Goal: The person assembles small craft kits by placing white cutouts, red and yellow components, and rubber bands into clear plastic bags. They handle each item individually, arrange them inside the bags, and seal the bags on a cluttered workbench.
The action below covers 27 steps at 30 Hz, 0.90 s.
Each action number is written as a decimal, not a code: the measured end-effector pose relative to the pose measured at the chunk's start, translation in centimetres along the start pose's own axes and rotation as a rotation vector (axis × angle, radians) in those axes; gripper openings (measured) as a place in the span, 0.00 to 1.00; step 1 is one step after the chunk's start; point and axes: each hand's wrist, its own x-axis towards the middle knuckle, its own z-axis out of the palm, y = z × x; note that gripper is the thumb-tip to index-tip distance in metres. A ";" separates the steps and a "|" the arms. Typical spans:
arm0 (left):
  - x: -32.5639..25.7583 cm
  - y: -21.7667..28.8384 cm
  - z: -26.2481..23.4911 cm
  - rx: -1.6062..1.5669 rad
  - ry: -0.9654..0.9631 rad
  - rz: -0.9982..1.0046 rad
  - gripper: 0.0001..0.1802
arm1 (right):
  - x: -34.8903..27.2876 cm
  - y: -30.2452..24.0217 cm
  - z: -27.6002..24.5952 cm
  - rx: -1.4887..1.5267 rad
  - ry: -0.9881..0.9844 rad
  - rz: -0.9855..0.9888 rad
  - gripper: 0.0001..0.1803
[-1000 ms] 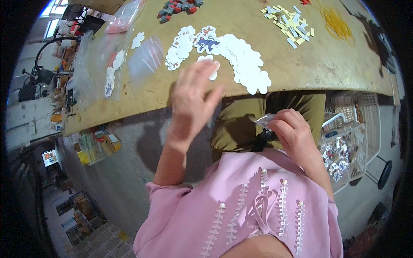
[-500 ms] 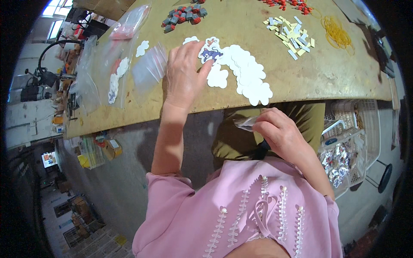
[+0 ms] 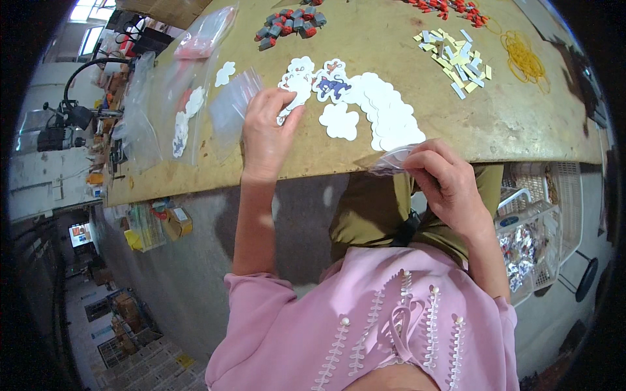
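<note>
My left hand (image 3: pixel 266 133) is over the table, its thumb and fingers curled round the edge of a white cloud-shaped paper cutout (image 3: pixel 299 86) in a small overlapping group. To the right of it lies a cutout with a purple printed figure (image 3: pixel 333 86), and below that a plain white one (image 3: pixel 340 121). A long overlapping row of white cutouts (image 3: pixel 390 117) runs toward the front edge. At that edge my right hand (image 3: pixel 447 179) pinches a small clear plastic bag (image 3: pixel 390 161); what is inside is hard to make out.
Clear bags (image 3: pixel 229 104) and larger bags (image 3: pixel 140 127) lie at left. Farther back are small grey-and-red motors (image 3: pixel 290 27), yellow-and-white strips (image 3: pixel 456 62), red-tipped parts (image 3: pixel 450 10) and yellow rubber bands (image 3: pixel 523 60). White plastic baskets (image 3: pixel 531 241) stand right of my legs.
My left hand has drawn back to the left, uncovering the group of printed cutouts. My right hand has lifted the small bag up to the table's edge.
</note>
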 end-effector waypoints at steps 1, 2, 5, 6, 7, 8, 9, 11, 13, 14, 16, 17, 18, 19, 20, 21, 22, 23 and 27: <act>0.0 0.1 -0.1 -0.050 0.002 -0.027 0.17 | 0.0 0.1 -0.2 -0.054 0.007 -0.015 0.10; 0.0 0.2 -0.1 -0.101 0.004 -0.055 0.15 | -0.2 0.3 -0.2 -0.077 0.011 -0.035 0.10; 0.6 0.3 -0.8 -0.197 -0.047 -0.090 0.11 | -0.9 0.6 -0.1 -0.140 0.012 -0.086 0.10; 0.9 0.1 -1.0 -0.193 -0.069 -0.101 0.11 | -1.0 0.5 0.0 -0.159 0.004 -0.095 0.11; 1.2 0.0 -1.3 -0.187 -0.090 -0.111 0.11 | -1.2 0.4 0.0 -0.175 -0.004 -0.106 0.11; 1.4 -0.1 -1.6 -0.180 -0.112 -0.121 0.11 | -1.3 0.4 0.1 -0.186 0.001 -0.124 0.12; 1.6 -0.3 -1.8 -0.162 -0.116 -0.094 0.11 | -1.4 0.4 0.2 -0.198 0.006 -0.141 0.12; 1.8 -0.6 -2.1 -0.126 -0.124 -0.038 0.11 | -1.7 0.2 0.3 -0.221 0.004 -0.173 0.13; 1.7 0.0 -2.2 -0.106 -0.138 -0.005 0.10 | -2.0 0.0 0.3 -0.243 -0.013 -0.204 0.13; 1.6 0.2 -2.3 -0.096 -0.144 0.011 0.10 | -2.1 -0.1 0.4 -0.250 -0.017 -0.209 0.14; 1.6 0.2 -2.2 -0.139 -0.149 -0.027 0.10 | -2.5 -0.2 0.4 -0.263 -0.026 -0.218 0.14; 1.6 0.1 -2.3 -0.161 -0.151 -0.046 0.10 | -2.6 -0.2 0.4 -0.263 -0.023 -0.220 0.14; 1.6 0.0 -2.4 -0.177 -0.158 -0.056 0.10 | -2.7 -0.3 0.4 -0.263 -0.019 -0.222 0.13; 1.7 -0.2 -2.5 -0.193 -0.164 -0.066 0.10 | -2.8 -0.4 0.4 -0.263 -0.016 -0.225 0.13; 1.8 -0.3 -2.6 -0.209 -0.171 -0.075 0.10 | -3.0 -0.4 0.5 -0.258 -0.014 -0.224 0.13; 1.8 -0.3 -2.6 -0.153 -0.160 -0.029 0.10 | -3.1 -0.3 0.7 -0.253 -0.012 -0.223 0.12; 1.9 -0.3 -2.6 -0.096 -0.147 0.018 0.09 | -3.2 -0.2 0.8 -0.248 -0.010 -0.224 0.12; 2.0 -0.3 -2.7 -0.039 -0.135 0.065 0.08 | -3.3 -0.2 0.8 -0.252 -0.021 -0.218 0.12; 1.3 0.6 -1.5 0.192 -0.006 0.187 0.06 | -3.6 -0.6 0.8 -0.298 -0.016 -0.242 0.10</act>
